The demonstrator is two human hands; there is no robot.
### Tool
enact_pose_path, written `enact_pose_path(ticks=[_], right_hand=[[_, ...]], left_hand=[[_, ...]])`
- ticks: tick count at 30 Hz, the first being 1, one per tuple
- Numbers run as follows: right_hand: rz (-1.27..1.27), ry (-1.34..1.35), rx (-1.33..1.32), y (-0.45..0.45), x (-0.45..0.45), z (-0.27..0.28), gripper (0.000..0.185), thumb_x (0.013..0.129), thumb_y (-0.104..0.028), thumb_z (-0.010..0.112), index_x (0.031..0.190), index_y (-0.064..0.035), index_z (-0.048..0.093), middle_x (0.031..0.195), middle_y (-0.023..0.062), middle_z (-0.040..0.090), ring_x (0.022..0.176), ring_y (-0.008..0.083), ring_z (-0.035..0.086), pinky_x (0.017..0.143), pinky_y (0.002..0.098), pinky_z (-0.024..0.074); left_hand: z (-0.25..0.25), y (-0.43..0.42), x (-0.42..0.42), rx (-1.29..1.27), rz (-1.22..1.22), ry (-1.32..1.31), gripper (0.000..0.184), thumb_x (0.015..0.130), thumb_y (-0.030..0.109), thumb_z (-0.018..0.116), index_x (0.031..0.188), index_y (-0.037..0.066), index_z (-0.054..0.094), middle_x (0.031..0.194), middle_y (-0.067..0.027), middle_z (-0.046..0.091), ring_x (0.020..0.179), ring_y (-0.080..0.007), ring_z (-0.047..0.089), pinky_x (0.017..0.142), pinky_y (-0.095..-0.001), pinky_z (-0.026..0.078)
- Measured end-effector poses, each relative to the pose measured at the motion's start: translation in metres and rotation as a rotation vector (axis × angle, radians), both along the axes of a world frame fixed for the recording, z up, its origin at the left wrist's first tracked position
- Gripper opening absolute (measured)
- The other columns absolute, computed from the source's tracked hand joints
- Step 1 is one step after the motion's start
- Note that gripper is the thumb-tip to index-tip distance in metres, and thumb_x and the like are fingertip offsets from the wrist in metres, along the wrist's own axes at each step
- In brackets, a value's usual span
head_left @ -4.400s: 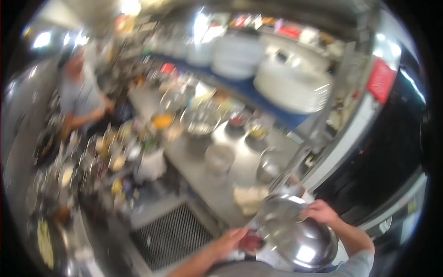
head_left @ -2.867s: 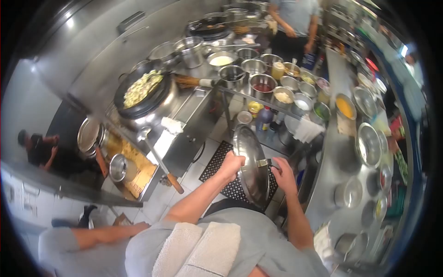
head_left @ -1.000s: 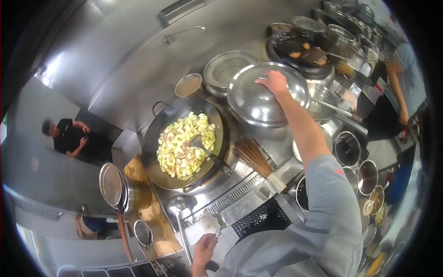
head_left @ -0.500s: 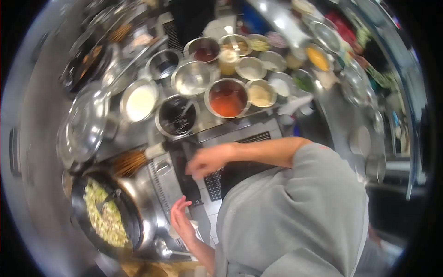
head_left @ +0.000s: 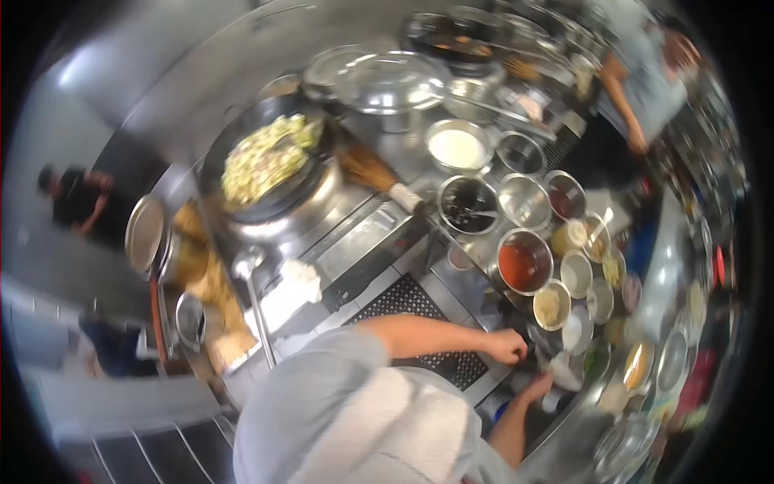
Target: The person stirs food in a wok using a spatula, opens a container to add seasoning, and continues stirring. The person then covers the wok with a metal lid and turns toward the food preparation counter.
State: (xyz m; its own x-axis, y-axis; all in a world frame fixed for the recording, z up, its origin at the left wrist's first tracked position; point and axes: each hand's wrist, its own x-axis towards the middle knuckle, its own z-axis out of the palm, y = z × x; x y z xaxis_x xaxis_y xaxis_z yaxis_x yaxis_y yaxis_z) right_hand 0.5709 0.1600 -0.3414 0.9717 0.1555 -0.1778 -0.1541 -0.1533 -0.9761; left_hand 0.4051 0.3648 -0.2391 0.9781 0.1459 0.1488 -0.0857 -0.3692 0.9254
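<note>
My left hand (head_left: 506, 347) is closed, its fingers curled in, beside the front edge of the counter with the sauce bowls. What it may hold is hidden. My right hand (head_left: 535, 390) is just below it, fingertips against or very near a white cloth-like thing (head_left: 566, 373) at the counter edge. Its fingers are blurred, and I cannot make out whether they grip it. Close to both hands are a bowl of pale powder (head_left: 551, 305), a bowl of white contents (head_left: 576, 329) and a bowl of chopped greens (head_left: 597, 360). A pot of red-orange sauce (head_left: 525, 262) is a little farther off.
A black wok (head_left: 294, 194) of chopped pale-green food stands on the stove at left, with a bamboo brush (head_left: 367, 169) beside it. A long ladle (head_left: 256, 294) lies near white cloth. One person (head_left: 645, 89) works at upper right, another (head_left: 76, 198) at far left.
My view and body have swung right, from the stove side to the bowl counter. My left hand, open with fingers spread before, is now closed. My right hand is now at the white thing.
</note>
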Motion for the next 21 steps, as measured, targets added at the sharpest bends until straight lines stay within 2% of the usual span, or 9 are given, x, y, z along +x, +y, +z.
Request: enact_pose_path(ticks=[1,3,9,12,14,16,18,19,21], right_hand=[[0.020,0.174,0.377,-0.008,-0.007,0.007,0.035,0.098,-0.024,0.046,0.108,0.0017,0.068,0.103,0.0088,0.069,0.096,0.0232,0.065,0.084,0.0377,0.0524],[-0.022,0.412,0.530,-0.006,-0.036,0.069,0.032,0.098,-0.028,0.048,0.100,-0.0022,0.066,0.096,0.0100,0.067,0.093,0.0223,0.064,0.079,0.0352,0.0510],[0.396,0.599,0.545,0.012,-0.006,0.074,0.035,0.102,-0.039,0.044,0.092,-0.0080,0.054,0.086,0.0055,0.056,0.081,0.0213,0.059,0.067,0.0359,0.0483],[0.452,0.195,0.273,0.006,0.008,0.058,0.027,0.100,-0.032,0.053,0.102,-0.0050,0.053,0.092,0.0066,0.057,0.086,0.0179,0.058,0.067,0.0348,0.0471],[0.480,0.127,0.101,0.001,0.002,0.066,0.028,0.096,-0.025,0.061,0.112,-0.0042,0.053,0.098,0.0081,0.060,0.089,0.0173,0.057,0.069,0.0353,0.0480],[0.529,0.254,-0.042,-0.019,0.001,0.083,0.042,0.091,-0.018,0.069,0.127,-0.0044,0.052,0.104,0.0099,0.061,0.093,0.0173,0.057,0.070,0.0360,0.0491],[0.759,0.215,-0.500,-0.040,0.006,0.099,0.071,0.086,-0.014,0.073,0.148,-0.0063,0.040,0.106,0.0132,0.065,0.088,0.0202,0.061,0.070,0.0336,0.0512],[0.802,0.200,-0.541,-0.054,0.026,0.048,0.067,0.084,-0.012,0.072,0.144,-0.0008,0.044,0.100,0.0132,0.066,0.081,0.0190,0.061,0.070,0.0324,0.0510],[1.170,0.004,-0.666,0.003,-0.023,0.133,0.054,0.085,-0.007,0.070,0.135,0.0063,0.053,0.105,0.0157,0.066,0.090,0.0164,0.061,0.079,0.0313,0.0511]], left_hand=[[-0.008,-0.015,0.023,0.019,0.057,0.062,0.028,0.073,0.021,0.065,0.096,0.008,0.074,0.093,-0.0141,0.074,0.088,-0.0306,0.072,0.079,-0.0416,0.056],[-0.007,-0.044,0.065,-0.096,0.132,0.408,0.042,0.081,0.034,0.065,0.111,0.005,0.071,0.100,-0.0151,0.074,0.095,-0.0316,0.071,0.084,-0.0417,0.055],[-0.013,-0.111,0.132,-0.302,0.210,0.565,0.049,0.082,0.038,0.066,0.117,0.003,0.067,0.106,-0.0171,0.072,0.100,-0.0319,0.068,0.087,-0.0418,0.053],[-0.015,-0.116,0.140,-0.367,0.228,0.573,0.053,0.082,0.040,0.066,0.119,0.002,0.065,0.108,-0.0180,0.071,0.103,-0.0321,0.067,0.088,-0.0418,0.053],[-0.019,-0.109,0.137,-0.415,0.250,0.566,0.056,0.082,0.041,0.066,0.121,0.002,0.063,0.110,-0.0187,0.070,0.105,-0.0322,0.066,0.089,-0.0418,0.052],[-0.025,-0.095,0.117,-0.491,0.292,0.544,0.058,0.083,0.043,0.066,0.123,0.001,0.062,0.112,-0.0194,0.070,0.107,-0.0323,0.065,0.090,-0.0418,0.052],[-0.031,-0.063,0.078,-0.496,0.280,0.507,0.061,0.083,0.044,0.067,0.125,0.001,0.061,0.114,-0.0200,0.069,0.109,-0.0324,0.065,0.091,-0.0418,0.051],[-0.014,-0.036,0.043,-0.374,0.192,0.492,0.059,0.083,0.043,0.068,0.123,0.001,0.061,0.112,-0.0192,0.069,0.107,-0.0311,0.065,0.091,-0.0412,0.051],[0.002,0.014,-0.048,-0.283,0.207,0.411,0.052,0.085,0.038,0.069,0.119,0.000,0.063,0.110,-0.0167,0.070,0.104,-0.0259,0.066,0.090,-0.0375,0.052]])
